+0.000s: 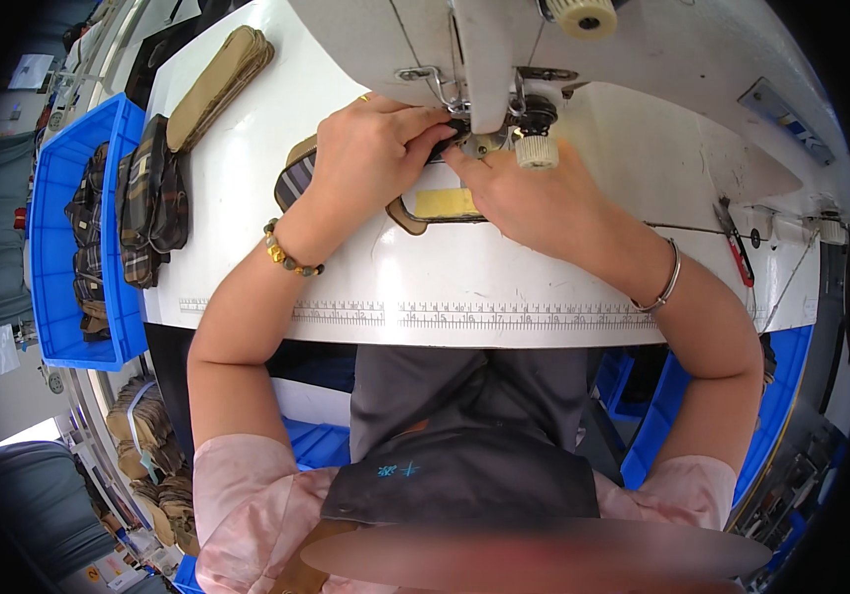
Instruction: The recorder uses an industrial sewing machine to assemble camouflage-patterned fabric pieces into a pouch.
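Note:
At the white sewing machine head (643,49), my left hand (365,148) pinches the dark edge of a fabric piece (296,186) under the presser foot. The piece shows stripes, tan backing and a pale panel with a yellow strip (440,203). My right hand (534,193), fingers bent, holds the piece's right side, its index fingertip beside my left fingers close to the needle. The machine's knob (537,150) partly covers this hand. The exact grip at the needle is partly hidden.
Tan pieces (215,84) and folded plaid pieces (148,203) lie at the table's (395,277) left, beside a blue bin (51,247) holding more plaid pieces. Red-handled snips (742,257) lie at the right. Bundled tan pieces (143,426) sit low left; blue bins (771,406) flank my lap.

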A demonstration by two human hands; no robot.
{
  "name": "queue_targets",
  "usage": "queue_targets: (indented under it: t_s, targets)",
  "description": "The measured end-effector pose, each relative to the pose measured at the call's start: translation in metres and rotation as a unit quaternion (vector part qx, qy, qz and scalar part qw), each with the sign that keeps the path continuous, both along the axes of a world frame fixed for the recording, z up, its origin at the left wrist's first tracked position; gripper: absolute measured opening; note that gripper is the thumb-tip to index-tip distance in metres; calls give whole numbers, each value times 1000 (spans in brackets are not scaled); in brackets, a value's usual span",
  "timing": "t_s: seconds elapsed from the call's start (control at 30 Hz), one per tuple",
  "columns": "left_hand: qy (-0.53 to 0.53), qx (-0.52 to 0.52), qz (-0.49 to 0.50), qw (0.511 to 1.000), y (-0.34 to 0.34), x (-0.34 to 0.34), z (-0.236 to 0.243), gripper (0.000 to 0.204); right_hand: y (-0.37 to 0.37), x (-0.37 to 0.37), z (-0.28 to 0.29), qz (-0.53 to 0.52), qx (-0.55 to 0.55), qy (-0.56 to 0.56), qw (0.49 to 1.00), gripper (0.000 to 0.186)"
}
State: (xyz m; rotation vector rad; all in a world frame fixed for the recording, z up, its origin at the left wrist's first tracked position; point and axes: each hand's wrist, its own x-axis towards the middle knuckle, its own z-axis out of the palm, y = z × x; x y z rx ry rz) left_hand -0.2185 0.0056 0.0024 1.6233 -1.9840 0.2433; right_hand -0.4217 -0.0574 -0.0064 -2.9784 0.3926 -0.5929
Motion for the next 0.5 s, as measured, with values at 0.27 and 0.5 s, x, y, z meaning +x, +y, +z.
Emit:
queue_targets:
  t_s: [0.27,0.5]
  targets:
    - [46,144,43,988,-3,-3,15,17,1,-3,0,11,-1,6,1000,21]
    - [119,188,82,971,-1,-7,21,24,1,-2,-1,-2,-29,39,999,26]
